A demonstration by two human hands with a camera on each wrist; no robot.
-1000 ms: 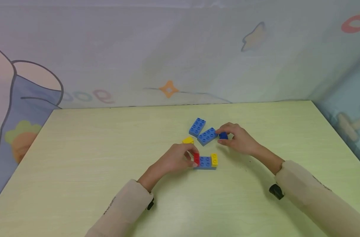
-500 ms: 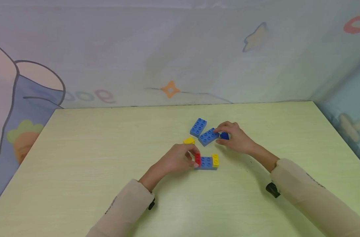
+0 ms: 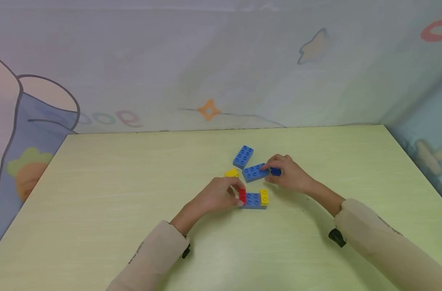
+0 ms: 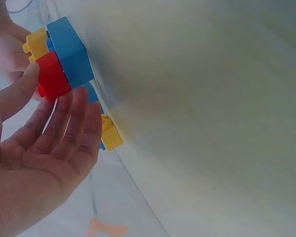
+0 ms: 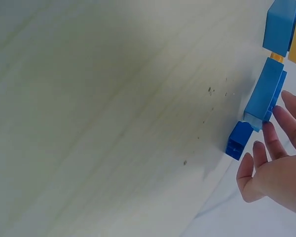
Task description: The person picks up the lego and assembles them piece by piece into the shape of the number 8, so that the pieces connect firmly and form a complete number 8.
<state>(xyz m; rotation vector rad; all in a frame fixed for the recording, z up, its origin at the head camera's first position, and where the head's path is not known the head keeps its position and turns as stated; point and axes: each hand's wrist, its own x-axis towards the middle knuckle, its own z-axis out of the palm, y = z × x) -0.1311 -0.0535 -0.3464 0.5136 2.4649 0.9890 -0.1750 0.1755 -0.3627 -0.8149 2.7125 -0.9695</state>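
My left hand pinches a small red brick between thumb and fingers. That brick sits on the left end of a blue building brick, and a small yellow brick stands on its right end. Farther back, my right hand grips the right end of a second blue brick, its forefinger over the studs and its thumb by the near side. A dark blue brick lies beside that end, partly hidden by the fingers in the head view.
A third blue brick lies behind the gripped one. Beyond my left hand, a yellow brick shows in part. All rest on a pale wooden table, with a printed cloth hanging behind its far edge.
The second blue brick has turned, its right end swinging nearer to me along with my right hand. The dark blue brick has shifted nearer too. My left hand stays at the red brick.
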